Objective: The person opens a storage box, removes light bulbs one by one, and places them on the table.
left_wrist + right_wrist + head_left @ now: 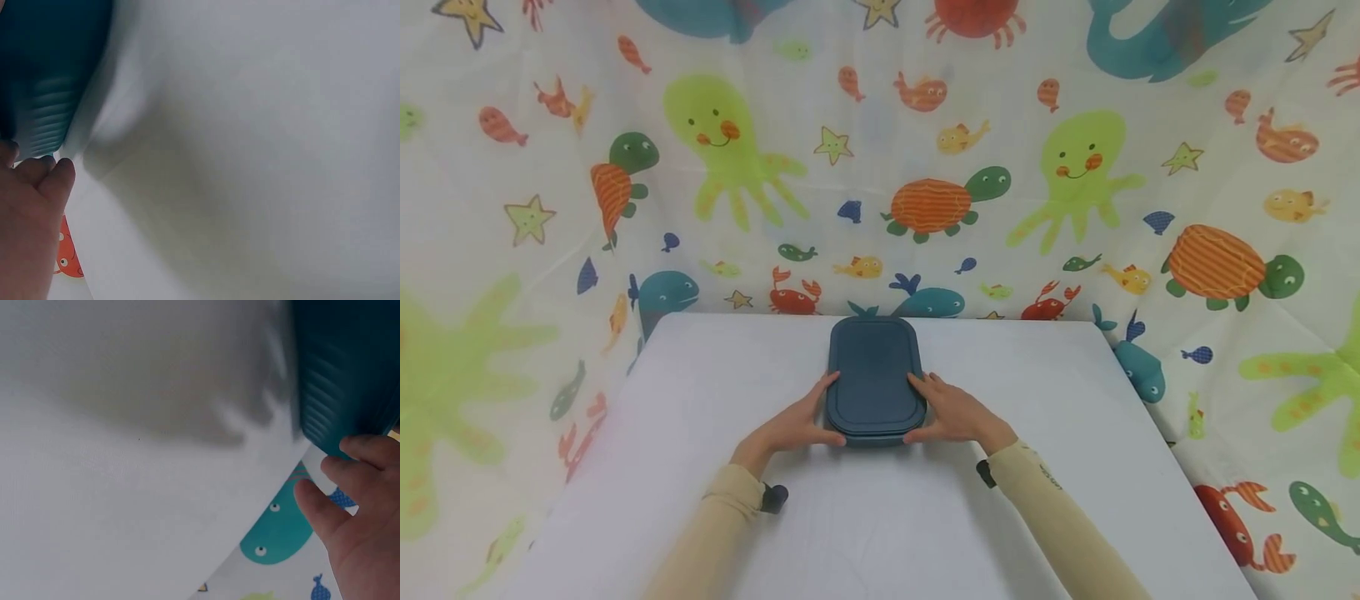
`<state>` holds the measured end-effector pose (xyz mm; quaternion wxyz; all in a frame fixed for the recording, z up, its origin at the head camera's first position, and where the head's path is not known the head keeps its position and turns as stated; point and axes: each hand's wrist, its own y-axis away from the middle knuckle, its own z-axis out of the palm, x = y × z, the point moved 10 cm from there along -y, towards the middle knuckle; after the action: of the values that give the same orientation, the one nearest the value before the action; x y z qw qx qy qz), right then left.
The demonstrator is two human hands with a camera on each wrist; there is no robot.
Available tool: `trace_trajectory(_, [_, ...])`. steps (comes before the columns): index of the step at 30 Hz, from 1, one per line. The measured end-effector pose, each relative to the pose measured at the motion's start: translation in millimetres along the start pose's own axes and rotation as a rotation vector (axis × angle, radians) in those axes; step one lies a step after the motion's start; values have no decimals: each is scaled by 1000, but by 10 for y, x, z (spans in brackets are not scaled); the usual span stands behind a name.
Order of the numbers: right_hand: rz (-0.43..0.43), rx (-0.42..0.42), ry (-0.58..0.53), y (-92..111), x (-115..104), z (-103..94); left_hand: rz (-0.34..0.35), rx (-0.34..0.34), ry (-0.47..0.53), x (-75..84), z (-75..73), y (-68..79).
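Note:
A dark blue lidded container (876,367), oblong with rounded corners, is at the middle of the table's far half, its lid on top. My left hand (790,427) holds its left side, thumb at the near left corner and fingers along the side. Opposite, my right hand (957,414) grips the right side in the same way. In the left wrist view the ribbed container wall (53,109) shows beside the fingers of the left hand (28,212). The right wrist view has the same kind of ribbed wall (325,394) above the right hand (365,506).
The container is on a white table (865,525), near its far edge. A white cloth (880,125) printed with sea animals hangs behind the table and along both sides. Dark wrist devices (774,498) show at both cuffs.

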<state>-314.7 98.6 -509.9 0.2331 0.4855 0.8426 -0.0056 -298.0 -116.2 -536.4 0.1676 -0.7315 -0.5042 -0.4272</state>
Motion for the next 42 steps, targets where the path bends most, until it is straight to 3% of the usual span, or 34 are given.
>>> trace_trajectory(13, [-34,6,-10,-13,-14,13,-9,18,-31,-92,-20,-31])
trace_trajectory(22, [-63,46,51,-17,-79,-37,-38,23,-22,-93,-47,8])
trace_trajectory(35, [-39,56,-40,-40,-55,-9,-53,31,-3,-56,-69,48])
trace_trajectory(42, [-22,46,-57,-22,-29,10,-22,33,-8,-44,-45,47])
